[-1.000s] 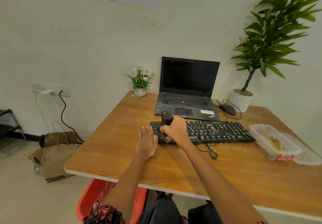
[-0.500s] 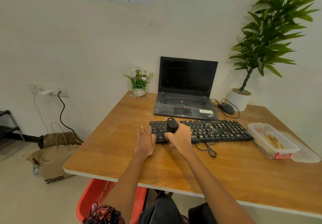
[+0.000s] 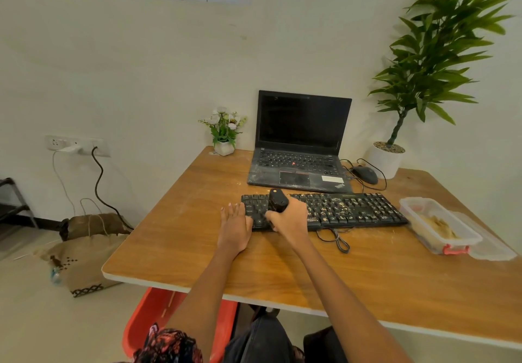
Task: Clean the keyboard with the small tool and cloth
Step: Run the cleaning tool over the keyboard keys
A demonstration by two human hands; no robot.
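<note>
A black keyboard (image 3: 353, 210) lies across the wooden table (image 3: 197, 244), its middle and right keys speckled with pale crumbs. My right hand (image 3: 291, 220) grips a small black tool (image 3: 278, 200) held upright over the keyboard's left part. My left hand (image 3: 236, 225) lies flat with straight fingers on the keyboard's left end and the table beside it. No cloth shows in this view.
An open black laptop (image 3: 302, 142) stands behind the keyboard, with a mouse (image 3: 365, 174) and its cable to the right. A clear container (image 3: 440, 225) with pale bits sits at the right. A small flower pot (image 3: 224, 132) and a tall plant (image 3: 387, 159) stand at the back.
My right hand with the tool has shifted slightly to the right along the keyboard's left part. My left hand has stayed flat in place.
</note>
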